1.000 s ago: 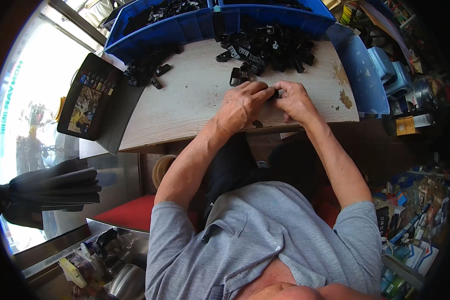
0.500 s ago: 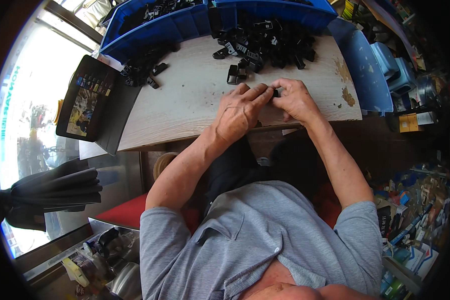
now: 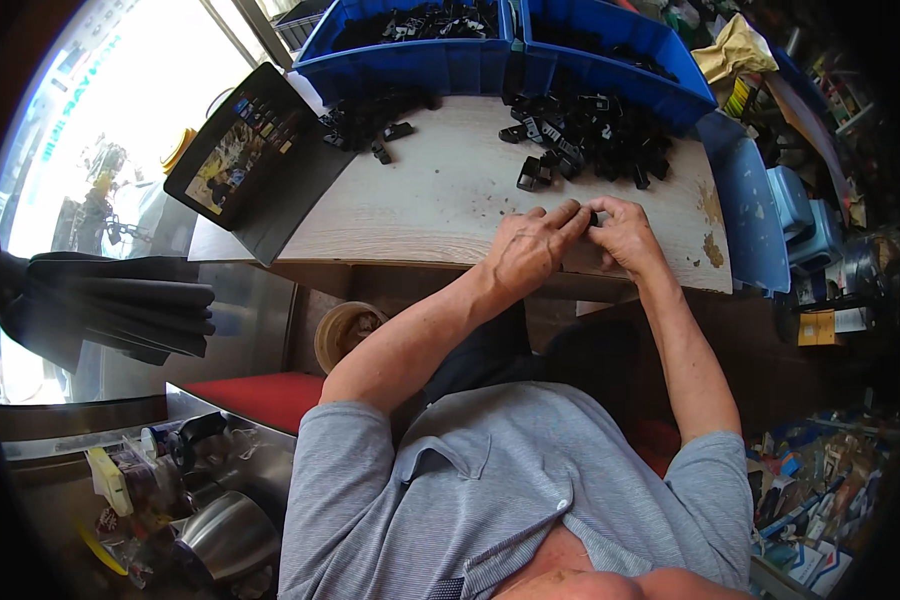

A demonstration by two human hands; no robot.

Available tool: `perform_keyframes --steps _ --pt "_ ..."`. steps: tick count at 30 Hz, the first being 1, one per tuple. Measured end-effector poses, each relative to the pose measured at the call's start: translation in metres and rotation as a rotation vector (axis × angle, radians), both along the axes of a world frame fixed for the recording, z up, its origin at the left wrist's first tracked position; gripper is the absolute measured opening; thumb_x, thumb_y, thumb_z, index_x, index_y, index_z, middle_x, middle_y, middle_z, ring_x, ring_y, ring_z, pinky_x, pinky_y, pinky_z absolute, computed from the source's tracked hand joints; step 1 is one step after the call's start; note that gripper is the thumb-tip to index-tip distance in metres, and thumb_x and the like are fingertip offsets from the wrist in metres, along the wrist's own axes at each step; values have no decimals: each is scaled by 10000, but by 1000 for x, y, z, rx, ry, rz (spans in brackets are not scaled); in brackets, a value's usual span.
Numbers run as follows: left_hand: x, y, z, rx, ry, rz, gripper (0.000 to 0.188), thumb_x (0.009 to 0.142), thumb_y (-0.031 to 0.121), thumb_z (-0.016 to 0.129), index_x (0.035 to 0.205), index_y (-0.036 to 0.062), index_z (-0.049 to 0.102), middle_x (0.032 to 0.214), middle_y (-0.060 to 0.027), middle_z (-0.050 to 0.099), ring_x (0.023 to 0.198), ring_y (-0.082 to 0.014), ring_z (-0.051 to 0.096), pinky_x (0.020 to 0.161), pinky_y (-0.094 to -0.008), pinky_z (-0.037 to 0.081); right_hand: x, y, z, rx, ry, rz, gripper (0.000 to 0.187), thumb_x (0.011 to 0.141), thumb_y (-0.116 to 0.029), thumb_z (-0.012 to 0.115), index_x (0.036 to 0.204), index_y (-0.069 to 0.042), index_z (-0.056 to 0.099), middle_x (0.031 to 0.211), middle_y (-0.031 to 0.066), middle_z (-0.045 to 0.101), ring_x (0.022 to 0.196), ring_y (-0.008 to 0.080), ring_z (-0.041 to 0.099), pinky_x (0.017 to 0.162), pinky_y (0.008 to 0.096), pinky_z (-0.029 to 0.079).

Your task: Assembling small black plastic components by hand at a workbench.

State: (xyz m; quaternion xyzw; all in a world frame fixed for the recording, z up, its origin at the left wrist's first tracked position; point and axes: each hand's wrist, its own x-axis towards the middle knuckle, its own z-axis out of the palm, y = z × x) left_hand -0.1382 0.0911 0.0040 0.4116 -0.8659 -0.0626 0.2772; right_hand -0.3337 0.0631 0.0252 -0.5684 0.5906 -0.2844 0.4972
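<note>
Above the near edge of the wooden table (image 3: 410,215), my left hand (image 3: 530,250) and my right hand (image 3: 625,238) meet, fingertips closed together. Between them they pinch a small black plastic part (image 3: 594,219); most of it is hidden by the fingers. Just beyond my left hand lies a loose black plastic piece (image 3: 532,174), boxy with an open middle. Farther back, a heap of similar black plastic parts (image 3: 605,140) covers the right half of the tabletop. A smaller pile of black parts (image 3: 365,120) sits at the back left.
Two blue bins (image 3: 420,65) holding black parts stand along the table's far edge. A tablet in a dark folding case (image 3: 235,160) leans at the left. Beyond the right edge hangs a light blue plastic container (image 3: 745,200). A round bucket (image 3: 332,345) stands below the table.
The whole view has shifted, so the table and bins appear lower and farther right. Both hands stay together on the small black part, with little visible change in their grip.
</note>
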Motion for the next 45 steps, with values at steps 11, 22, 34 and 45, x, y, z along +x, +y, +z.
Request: perform_keyframes --steps 11,22,34,45 --pt "-7 12 3 4 41 49 729 687 34 746 1386 112 557 1297 -68 618 916 -314 686 754 -419 583 -1 2 6 -10 81 9 301 818 -36 708 1118 -36 692 582 0 554 394 114 488 374 292 403" --pt "-5 13 -3 -95 82 62 557 781 44 683 1322 117 568 1137 -56 634 818 -297 719 649 -424 582 5 4 11 15 105 58 307 803 -46 706 1110 -41 717 585 30 592 412 127 529 384 308 423" --pt "7 9 -15 -121 327 224 428 862 56 700 1281 138 665 1234 -107 681 919 -330 717 754 -388 587 7 8 13 -23 100 64 349 795 -141 816 1095 -18 685 581 -3 544 423 100 495 394 284 408" --pt "168 -60 -5 -254 14 925 288 881 320 724 1109 147 745 1121 -84 712 1007 -315 654 870 -420 530 -45 11 1 38 -329 -196 395 819 -161 807 1114 0 600 564 -6 514 438 117 552 454 312 550"
